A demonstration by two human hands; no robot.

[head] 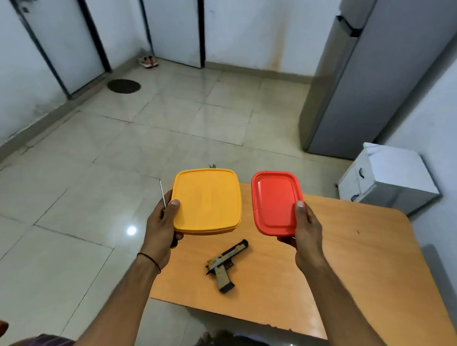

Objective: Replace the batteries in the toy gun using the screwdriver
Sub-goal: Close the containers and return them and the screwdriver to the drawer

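Left hand (162, 224) grips a yellow box (207, 201) and a screwdriver (162, 193); right hand (304, 229) grips a red box (275, 202); the toy gun (225, 264) lies on the table (359, 271) below

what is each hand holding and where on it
Left hand grips the yellow lidded box by its left edge, with the screwdriver tucked alongside. Right hand holds the red container by its near right corner.

Our left arm stretches up from seven o'clock; the left hand (161, 225) grips the yellow container (206, 201) and the screwdriver (162, 192), thumb on top. Our right arm stretches from five o'clock; the right hand (306, 229) pinches the red container (275, 202).
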